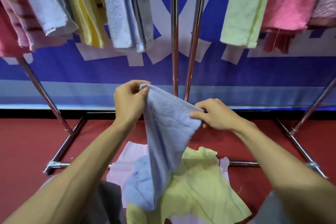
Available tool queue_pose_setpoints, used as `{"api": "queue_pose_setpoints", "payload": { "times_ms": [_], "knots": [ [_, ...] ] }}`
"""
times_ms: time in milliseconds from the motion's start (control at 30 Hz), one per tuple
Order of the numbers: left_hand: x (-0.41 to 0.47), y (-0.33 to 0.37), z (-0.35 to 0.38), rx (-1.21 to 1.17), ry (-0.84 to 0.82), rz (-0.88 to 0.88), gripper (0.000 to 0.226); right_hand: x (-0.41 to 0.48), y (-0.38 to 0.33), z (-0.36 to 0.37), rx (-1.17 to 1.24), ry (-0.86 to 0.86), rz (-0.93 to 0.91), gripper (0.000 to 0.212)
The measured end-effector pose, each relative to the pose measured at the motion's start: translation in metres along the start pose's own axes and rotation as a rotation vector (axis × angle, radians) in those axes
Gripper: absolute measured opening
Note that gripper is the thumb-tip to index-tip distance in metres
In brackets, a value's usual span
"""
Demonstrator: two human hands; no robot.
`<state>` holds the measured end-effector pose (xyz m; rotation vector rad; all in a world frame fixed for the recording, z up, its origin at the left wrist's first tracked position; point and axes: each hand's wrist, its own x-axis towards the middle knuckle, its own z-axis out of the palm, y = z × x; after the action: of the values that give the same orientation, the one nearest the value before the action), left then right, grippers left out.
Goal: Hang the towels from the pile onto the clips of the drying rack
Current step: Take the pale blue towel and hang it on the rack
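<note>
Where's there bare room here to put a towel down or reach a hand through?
Free: the gap between the grey towel and green towel, split by two poles; red floor either side of the pile. Crowded: both hanging rows.

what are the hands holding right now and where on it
Both hands hold one light blue towel by its top edge: the left hand pinches one corner, the right hand the other.

Ahead of you, a blue banner with large white shapes fills the upper and middle frame, with a paler blue band along its lower edge. Below it you see a black strip, then red floor across the lower frame.
</note>
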<state>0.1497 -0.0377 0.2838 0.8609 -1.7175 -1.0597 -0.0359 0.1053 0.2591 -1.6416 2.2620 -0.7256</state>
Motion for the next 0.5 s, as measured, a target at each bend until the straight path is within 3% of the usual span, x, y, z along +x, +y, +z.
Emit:
{"api": "queue_pose_setpoints", "payload": {
  "times_ms": [133, 233, 400, 500],
  "knots": [
    [0.005, 0.002, -0.005, 0.138, 0.080, 0.040, 0.018, 0.001, 0.002, -0.012, 0.129, 0.276, 0.004, 0.028],
    [0.000, 0.000, -0.006, 0.277, 0.022, 0.138, 0.014, 0.004, 0.003, -0.017, 0.283, 0.461, 0.006, 0.018],
    [-0.007, -0.004, 0.002, 0.350, -0.100, 0.236, 0.015, 0.017, -0.012, -0.018, 0.685, 0.671, 0.046, 0.019],
    [-0.009, -0.002, 0.000, 0.296, -0.050, 0.188, 0.013, 0.017, -0.029, -0.019, 0.703, 0.736, 0.060, 0.021]
  ]
}}
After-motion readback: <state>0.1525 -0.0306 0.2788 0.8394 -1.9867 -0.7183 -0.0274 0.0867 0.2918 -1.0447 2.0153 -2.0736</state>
